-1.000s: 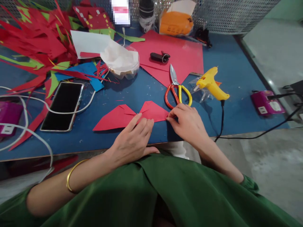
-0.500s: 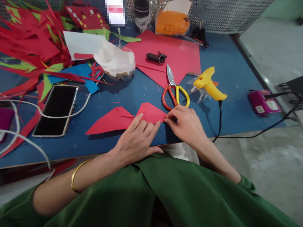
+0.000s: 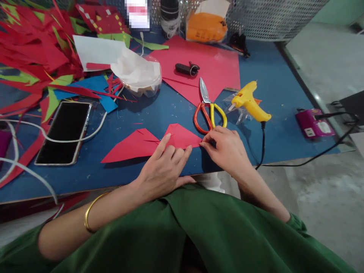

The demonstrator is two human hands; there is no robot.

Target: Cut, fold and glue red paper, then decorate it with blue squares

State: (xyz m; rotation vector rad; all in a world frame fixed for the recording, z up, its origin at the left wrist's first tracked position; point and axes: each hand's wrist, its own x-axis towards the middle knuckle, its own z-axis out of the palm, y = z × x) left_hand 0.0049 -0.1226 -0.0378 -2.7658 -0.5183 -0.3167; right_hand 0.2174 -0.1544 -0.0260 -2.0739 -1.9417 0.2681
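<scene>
A folded piece of red paper (image 3: 132, 146) lies along the table's front edge, its two wing-like halves joined at a narrow middle. My left hand (image 3: 166, 163) rests on the right half with fingers outstretched, the fingertips pressing the paper flat. At the paper's right tip, my right hand (image 3: 223, 148) pinches the corner between thumb and forefinger. Just beyond that hand lie scissors (image 3: 204, 108) with one red and one yellow handle, blades pointing away. Part of the paper is hidden under my left fingers.
A yellow glue gun (image 3: 250, 100) with a black cord lies at right, near a purple power socket (image 3: 314, 123). Red cardstock (image 3: 216, 64) carries a black clip (image 3: 186, 69). At left are a phone (image 3: 64, 132), white cable, paper scraps (image 3: 34, 49) and a plastic bowl (image 3: 145, 89) holding tissue.
My right hand has shifted very slightly right at the paper's tip. My left hand stays on the paper, and the view has moved a little.
</scene>
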